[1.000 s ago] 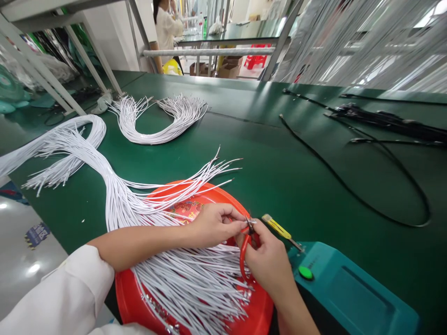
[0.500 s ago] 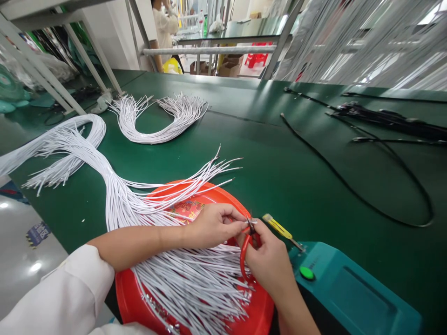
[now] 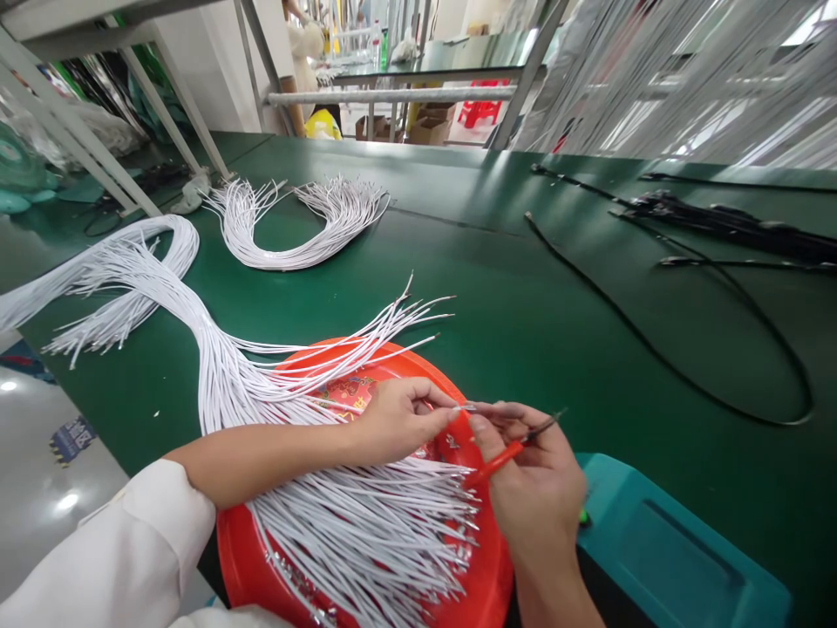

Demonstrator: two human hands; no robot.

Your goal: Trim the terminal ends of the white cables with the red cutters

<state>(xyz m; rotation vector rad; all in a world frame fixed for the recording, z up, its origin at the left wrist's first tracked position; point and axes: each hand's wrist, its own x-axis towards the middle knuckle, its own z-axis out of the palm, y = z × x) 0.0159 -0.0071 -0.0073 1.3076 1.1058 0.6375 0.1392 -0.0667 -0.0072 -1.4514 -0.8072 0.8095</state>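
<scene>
Above a red basin (image 3: 489, 558) my two hands meet at the thin end of a white cable (image 3: 466, 407). My left hand (image 3: 398, 423) pinches that cable end between thumb and fingers. My right hand (image 3: 533, 471) keeps red-handled scissors (image 3: 495, 465) in its palm, blades pointing away to the right. Its thumb and fingertips are at the tip of the same cable; the exact grip there is too small to tell. A thick bundle of white cables (image 3: 366, 523) runs under my left forearm, its ends with small metal tips spread over the basin.
A teal box (image 3: 680, 541) stands right of my right hand. Black cables (image 3: 719, 222) lie at the far right of the green table (image 3: 458, 288). Another curved white bundle (image 3: 307, 253) rests farther back. Metal frame legs (image 3: 176, 105) rise at the left; a person (image 3: 307, 52) is beyond.
My right hand has turned and shifted right, swinging the scissor blades away from the cable end. Its fingertips now reach the cable tip. The yellow tool by the teal box is hidden behind the hand.
</scene>
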